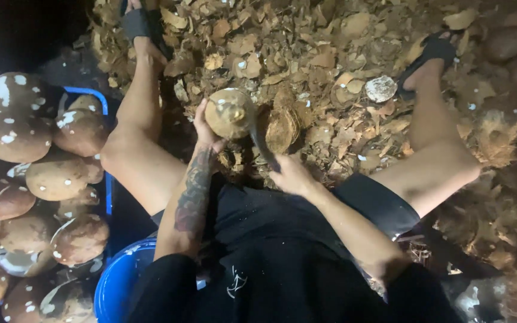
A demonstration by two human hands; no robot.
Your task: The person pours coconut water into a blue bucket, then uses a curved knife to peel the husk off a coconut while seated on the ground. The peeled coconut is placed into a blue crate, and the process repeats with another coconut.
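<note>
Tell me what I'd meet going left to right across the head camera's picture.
Pile of peeled coconuts → blue tub → left hand holding a coconut → right hand gripping a blade → white shell piece → right foot in a dark sandal → husk clump.

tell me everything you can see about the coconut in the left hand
The coconut is round and brown-tan, its shell mostly scraped smooth with pale white nicks. The left hand cups it from below and from its left side, holding it above the husk litter between the knees. The blade held in the right hand meets its right side.
</note>
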